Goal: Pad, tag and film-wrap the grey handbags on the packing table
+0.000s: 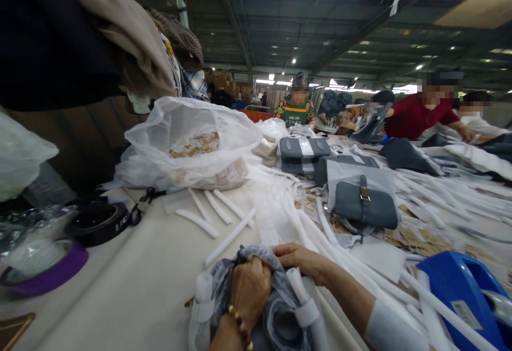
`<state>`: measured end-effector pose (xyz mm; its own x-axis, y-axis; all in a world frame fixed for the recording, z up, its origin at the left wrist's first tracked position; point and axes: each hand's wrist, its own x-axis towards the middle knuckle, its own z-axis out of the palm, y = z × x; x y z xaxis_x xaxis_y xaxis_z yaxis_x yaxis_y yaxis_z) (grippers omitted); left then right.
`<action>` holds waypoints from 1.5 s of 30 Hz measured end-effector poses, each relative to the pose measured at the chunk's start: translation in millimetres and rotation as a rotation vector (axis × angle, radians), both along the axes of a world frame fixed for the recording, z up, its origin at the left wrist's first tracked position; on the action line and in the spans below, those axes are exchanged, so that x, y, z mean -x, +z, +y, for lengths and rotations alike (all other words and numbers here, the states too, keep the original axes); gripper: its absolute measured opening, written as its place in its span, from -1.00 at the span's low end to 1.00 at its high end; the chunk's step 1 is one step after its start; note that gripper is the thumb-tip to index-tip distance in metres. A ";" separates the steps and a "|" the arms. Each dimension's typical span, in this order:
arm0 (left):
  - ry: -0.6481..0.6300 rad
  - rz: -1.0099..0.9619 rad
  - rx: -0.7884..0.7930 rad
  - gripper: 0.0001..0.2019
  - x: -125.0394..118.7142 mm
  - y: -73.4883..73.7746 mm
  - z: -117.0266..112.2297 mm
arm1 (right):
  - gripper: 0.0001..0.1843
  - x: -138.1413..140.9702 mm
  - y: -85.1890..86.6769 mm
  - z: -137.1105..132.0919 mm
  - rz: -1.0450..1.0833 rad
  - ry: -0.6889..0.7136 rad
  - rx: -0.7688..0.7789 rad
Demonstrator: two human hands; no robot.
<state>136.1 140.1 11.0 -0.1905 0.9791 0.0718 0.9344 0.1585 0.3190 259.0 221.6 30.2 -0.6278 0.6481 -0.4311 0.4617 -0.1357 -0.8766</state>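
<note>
From my end, what looks like a grey bag (286,329) sits bottom centre, half hidden under cloudy film (220,276). My left hand (248,289) is curled into the film, knuckles up — fingertips hidden, so can't tell if it's gripping. My right hand (300,261) pinches the film's far edge, prob. to steady it. White tubes (318,335) stand either side w/ a pale band (307,313) round each, prob. as padding. Loose tubes (230,236) lie just beyond, presumably for easy reach.

Writing: the black roll (98,223) shows what I read as "LIC" (partly turned away, so approx.). Across the table, a co-worker's apron (295,115) seems to say "OMLUN" — smaller characters below, too blurry. The blue holder (452,276), far right, has a label (466,313), text n/a at this res.
</note>
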 end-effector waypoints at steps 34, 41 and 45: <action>-0.101 -0.104 -0.464 -0.58 9.3 -28.4 -6.7 | -0.59 15.2 -46.7 -6.1 0.512 -0.172 0.188; -0.069 -0.253 -0.332 -0.48 8.6 -21.8 -3.0 | -0.68 2.7 -35.9 1.5 0.434 -0.090 0.324; -0.048 -0.403 -0.272 -0.48 10.4 -17.5 -4.9 | -0.75 3.4 -28.6 2.1 0.419 -0.082 0.302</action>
